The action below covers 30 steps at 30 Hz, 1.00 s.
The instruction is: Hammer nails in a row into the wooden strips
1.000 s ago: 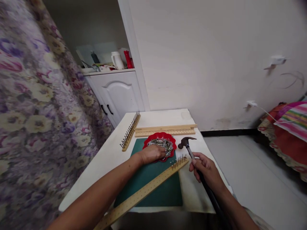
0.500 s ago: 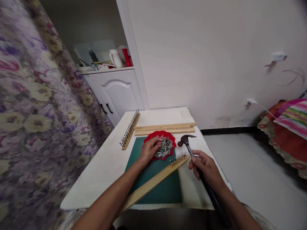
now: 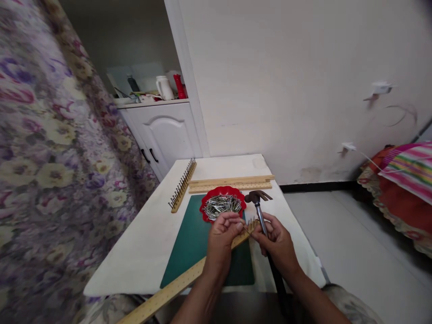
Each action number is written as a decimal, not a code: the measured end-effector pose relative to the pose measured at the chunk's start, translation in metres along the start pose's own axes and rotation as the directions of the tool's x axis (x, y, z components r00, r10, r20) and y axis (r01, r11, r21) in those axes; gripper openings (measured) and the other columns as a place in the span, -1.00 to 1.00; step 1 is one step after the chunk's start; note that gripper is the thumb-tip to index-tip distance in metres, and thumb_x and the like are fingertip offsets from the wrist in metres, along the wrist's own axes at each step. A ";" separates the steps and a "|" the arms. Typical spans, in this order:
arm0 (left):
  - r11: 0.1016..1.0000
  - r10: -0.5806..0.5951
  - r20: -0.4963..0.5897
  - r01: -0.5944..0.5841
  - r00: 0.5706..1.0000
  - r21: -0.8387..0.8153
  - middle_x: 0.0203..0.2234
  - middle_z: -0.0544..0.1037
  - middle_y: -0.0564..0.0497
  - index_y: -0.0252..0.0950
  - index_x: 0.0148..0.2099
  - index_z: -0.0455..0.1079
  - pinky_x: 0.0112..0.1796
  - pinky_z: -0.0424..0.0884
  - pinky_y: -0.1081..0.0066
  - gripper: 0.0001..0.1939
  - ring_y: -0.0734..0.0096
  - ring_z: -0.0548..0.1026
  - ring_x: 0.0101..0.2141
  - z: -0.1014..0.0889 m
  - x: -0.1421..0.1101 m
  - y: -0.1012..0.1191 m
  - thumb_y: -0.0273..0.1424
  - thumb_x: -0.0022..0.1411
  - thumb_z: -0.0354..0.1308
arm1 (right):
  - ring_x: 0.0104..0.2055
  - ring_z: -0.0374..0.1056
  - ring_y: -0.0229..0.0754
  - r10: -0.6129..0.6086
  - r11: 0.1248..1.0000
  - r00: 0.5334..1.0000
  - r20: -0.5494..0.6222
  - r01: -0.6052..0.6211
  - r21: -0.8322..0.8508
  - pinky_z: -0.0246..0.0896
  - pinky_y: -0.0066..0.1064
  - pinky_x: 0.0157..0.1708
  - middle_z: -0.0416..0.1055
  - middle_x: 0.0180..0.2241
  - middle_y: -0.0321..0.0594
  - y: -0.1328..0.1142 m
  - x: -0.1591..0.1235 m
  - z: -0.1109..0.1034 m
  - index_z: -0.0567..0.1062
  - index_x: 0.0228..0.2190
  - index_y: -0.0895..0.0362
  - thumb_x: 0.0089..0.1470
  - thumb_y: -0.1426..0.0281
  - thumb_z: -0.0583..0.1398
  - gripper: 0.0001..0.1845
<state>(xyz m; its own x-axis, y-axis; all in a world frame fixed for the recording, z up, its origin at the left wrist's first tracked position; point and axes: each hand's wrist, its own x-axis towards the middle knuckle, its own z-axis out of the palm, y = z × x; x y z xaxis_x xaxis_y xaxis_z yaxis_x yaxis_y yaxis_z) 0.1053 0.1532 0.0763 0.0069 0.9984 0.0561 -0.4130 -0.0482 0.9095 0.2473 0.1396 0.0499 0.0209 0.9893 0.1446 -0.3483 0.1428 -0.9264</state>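
My left hand (image 3: 223,231) is pinched on a nail it holds over the long wooden strip (image 3: 189,280), close to the short row of nails standing at the strip's far end. My right hand (image 3: 275,239) is wrapped round the handle of a hammer (image 3: 258,203), whose head points away from me, and its fingers reach toward the left hand's nail. The strip lies diagonally across a green cutting mat (image 3: 199,245) on the white table (image 3: 148,243). A red scalloped dish (image 3: 222,207) heaped with loose nails sits just beyond my hands.
A wooden strip full of upright nails (image 3: 182,185) lies at the table's left. Two more wooden strips (image 3: 231,183) lie across the far end. A white cabinet (image 3: 165,135) with bottles on top stands behind; floral fabric (image 3: 50,157) hangs at left; bedding (image 3: 401,189) is at right.
My left hand has left the red dish and come back to the strip's nailed end with a nail. My right hand with the hammer has moved left to meet it.
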 end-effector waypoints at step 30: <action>0.979 0.054 -0.119 -0.029 0.991 0.199 -0.47 0.49 0.07 -0.33 -0.35 0.40 -0.31 0.31 0.52 -0.86 0.51 0.40 -0.41 -0.021 -0.018 -0.008 -0.37 0.04 0.24 | -0.74 0.07 -0.49 0.017 0.999 1.000 0.025 -0.016 -0.049 -0.04 -0.62 -0.78 0.38 -0.47 -0.37 -0.011 -0.010 0.001 0.35 -0.09 0.10 0.05 0.32 0.23 -0.63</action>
<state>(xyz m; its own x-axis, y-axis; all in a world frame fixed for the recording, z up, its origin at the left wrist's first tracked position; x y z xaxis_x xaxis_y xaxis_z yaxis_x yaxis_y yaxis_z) 0.0899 0.1364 0.0591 -0.1233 0.9908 0.0555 -0.2231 -0.0822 0.9713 0.2497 0.1282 0.0592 -0.0081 0.9905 0.1376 -0.3026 0.1287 -0.9444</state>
